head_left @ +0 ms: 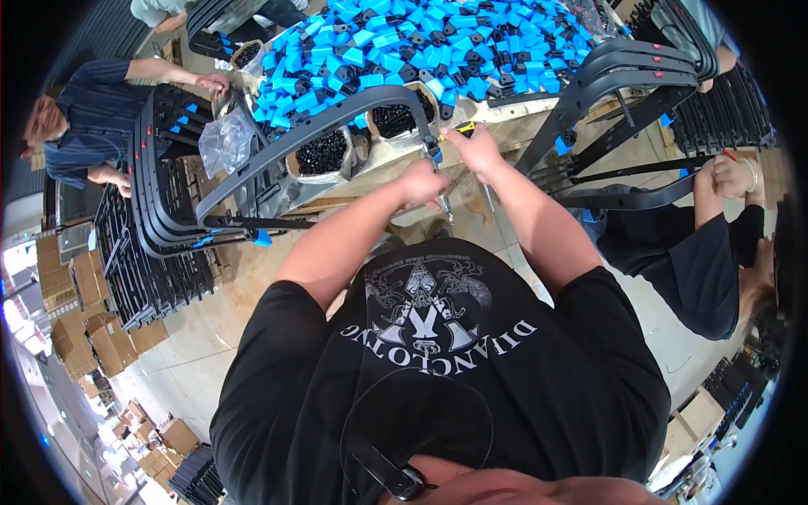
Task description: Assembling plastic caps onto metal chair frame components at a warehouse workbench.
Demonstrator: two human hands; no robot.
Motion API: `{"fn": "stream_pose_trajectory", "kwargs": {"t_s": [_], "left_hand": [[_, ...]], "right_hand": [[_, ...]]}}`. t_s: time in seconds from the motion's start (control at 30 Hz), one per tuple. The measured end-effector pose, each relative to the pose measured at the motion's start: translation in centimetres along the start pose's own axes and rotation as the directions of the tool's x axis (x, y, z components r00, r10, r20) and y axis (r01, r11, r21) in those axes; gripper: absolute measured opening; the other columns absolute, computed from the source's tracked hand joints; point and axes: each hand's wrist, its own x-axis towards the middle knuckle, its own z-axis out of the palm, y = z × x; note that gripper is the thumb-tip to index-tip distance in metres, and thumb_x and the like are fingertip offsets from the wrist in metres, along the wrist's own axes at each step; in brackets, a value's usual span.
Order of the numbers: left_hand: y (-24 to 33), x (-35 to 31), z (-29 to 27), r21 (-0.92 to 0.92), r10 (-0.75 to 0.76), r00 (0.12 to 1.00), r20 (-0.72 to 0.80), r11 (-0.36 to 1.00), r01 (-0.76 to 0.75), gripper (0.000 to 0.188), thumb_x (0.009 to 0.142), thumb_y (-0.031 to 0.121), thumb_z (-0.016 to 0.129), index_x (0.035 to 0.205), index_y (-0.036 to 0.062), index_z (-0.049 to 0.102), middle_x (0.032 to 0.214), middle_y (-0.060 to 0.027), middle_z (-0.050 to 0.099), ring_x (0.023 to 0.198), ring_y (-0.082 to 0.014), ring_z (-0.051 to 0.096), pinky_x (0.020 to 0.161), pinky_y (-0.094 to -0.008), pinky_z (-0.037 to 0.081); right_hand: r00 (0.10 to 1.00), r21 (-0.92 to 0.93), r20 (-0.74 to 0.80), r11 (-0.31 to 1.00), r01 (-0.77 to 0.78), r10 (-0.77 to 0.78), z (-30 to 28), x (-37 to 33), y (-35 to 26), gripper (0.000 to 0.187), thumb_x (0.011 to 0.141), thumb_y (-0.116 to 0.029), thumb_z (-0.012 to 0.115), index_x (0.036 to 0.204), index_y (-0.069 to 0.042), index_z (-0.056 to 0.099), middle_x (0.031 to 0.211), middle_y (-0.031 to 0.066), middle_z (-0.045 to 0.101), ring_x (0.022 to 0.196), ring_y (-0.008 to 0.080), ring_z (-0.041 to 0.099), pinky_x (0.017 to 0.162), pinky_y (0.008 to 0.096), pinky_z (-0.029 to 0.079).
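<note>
Sacks (324, 178) of black parts (320, 153), left hand (423, 183) gripping metal piece (448, 207), right hand (477, 151) gripping yellow tool (459, 130)

Beyond the frame (337, 111) before you are two bags (318, 178), then a heap of pieces (404, 52), with stacked frames (635, 61) left and right.

Black frame (341, 112), blue-and-black pieces (404, 50)

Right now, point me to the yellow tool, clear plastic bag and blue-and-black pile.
Yellow tool (459, 130), head view: its yellow part.
Clear plastic bag (225, 146), head view: its crumpled middle.
Blue-and-black pile (406, 55), head view: its middle.
</note>
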Motion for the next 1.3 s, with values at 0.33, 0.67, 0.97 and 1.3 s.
{"fn": "stream_pose_trajectory", "kwargs": {"t_s": [0.33,0.67,0.97,1.3], "left_hand": [[-4.6,3.8,3.0,0.311,0.376,0.811,-0.449,0.916,-0.253,0.033,0.082,0.025,0.066,0.079,-0.0080,0.062,0.077,-0.0267,0.068,0.075,-0.0424,0.070,0.072,-0.0478,0.056],[-4.0,2.6,3.3,0.164,0.332,0.815,-0.475,0.943,-0.288,0.029,0.081,0.025,0.065,0.071,-0.0022,0.062,0.064,-0.0204,0.065,0.064,-0.0328,0.069,0.064,-0.0444,0.054],[-4.0,2.7,3.9,0.359,0.306,0.828,-0.469,0.923,-0.138,0.054,0.085,0.038,0.065,0.108,-0.0104,0.053,0.093,-0.0303,0.070,0.088,-0.0433,0.071,0.080,-0.0483,0.057],[-5.8,2.6,4.0,0.186,0.328,0.789,-0.519,0.945,-0.270,0.040,0.086,0.031,0.065,0.102,-0.0043,0.056,0.085,-0.0229,0.069,0.078,-0.0365,0.070,0.075,-0.0459,0.056]], "right_hand": [[1.000,0.019,0.003,0.999,0.031,-0.031,1.1,1.0,0.7,0.071,0.081,-0.048,0.082,0.112,0.010,0.056,0.102,0.0224,0.069,0.091,0.0284,0.068,0.080,0.0401,0.053],[0.988,0.191,0.027,0.971,0.146,-0.154,1.3,1.2,2.6,0.061,0.082,-0.048,0.082,0.103,0.004,0.058,0.091,0.0116,0.069,0.080,0.0214,0.065,0.072,0.0366,0.052],[0.997,0.045,0.070,0.999,0.020,-0.023,1.6,-1.5,6.9,0.033,0.089,-0.031,0.074,0.097,-0.003,0.059,0.079,0.0088,0.063,0.067,0.0182,0.057,0.061,0.0373,0.048],[0.948,-0.118,0.186,0.963,-0.241,0.260,-1.6,-3.5,0.4,0.056,0.084,-0.030,0.075,0.125,0.004,0.059,0.095,0.0132,0.071,0.081,0.0239,0.066,0.074,0.0385,0.052]]}}
